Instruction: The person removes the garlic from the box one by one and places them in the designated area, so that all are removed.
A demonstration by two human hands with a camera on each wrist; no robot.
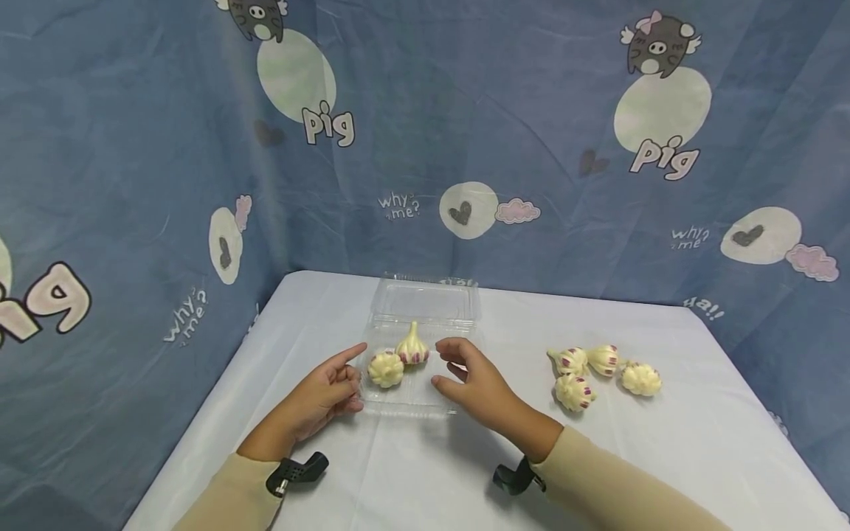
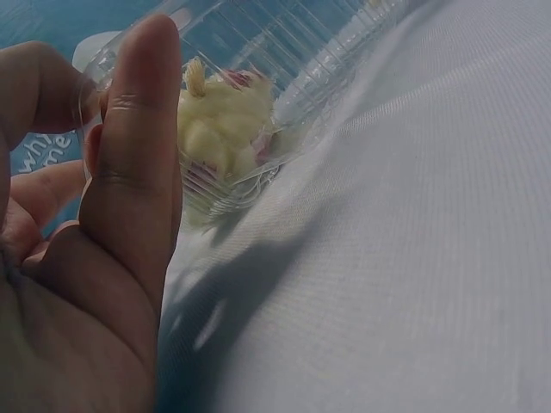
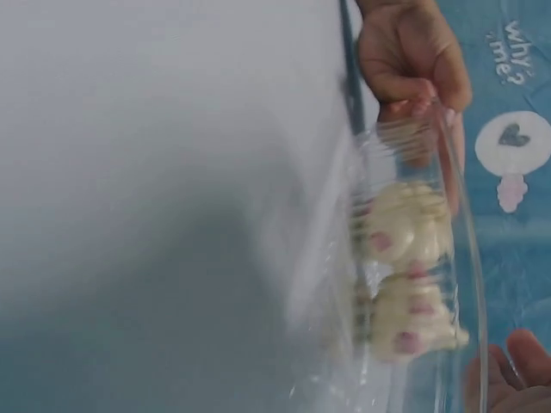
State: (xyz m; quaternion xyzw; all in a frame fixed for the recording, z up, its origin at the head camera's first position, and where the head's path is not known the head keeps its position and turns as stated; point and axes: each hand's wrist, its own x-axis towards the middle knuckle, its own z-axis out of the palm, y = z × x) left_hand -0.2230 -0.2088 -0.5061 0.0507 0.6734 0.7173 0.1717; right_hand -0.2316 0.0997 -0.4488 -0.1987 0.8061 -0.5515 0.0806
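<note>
A clear plastic box [image 1: 420,394] lies on the table with its hinged lid [image 1: 425,301] folded back. Two garlic bulbs are inside: one [image 1: 386,369] toward the left wall, the other [image 1: 413,348] just behind it with its stem pointing up. My left hand [image 1: 322,398] pinches the box's left rim between thumb and fingers, its index finger stretched out along the edge. Over the box's right side is my right hand [image 1: 481,385], fingers loosely bent and holding nothing. Through the ribbed wall, the left wrist view shows a pale bulb [image 2: 224,129].
To the right on the white tablecloth [image 1: 518,324] sits a loose group of several garlic bulbs [image 1: 574,393], one [image 1: 640,378] at its right end. A blue printed curtain [image 1: 398,162] hangs behind the table and along its left side.
</note>
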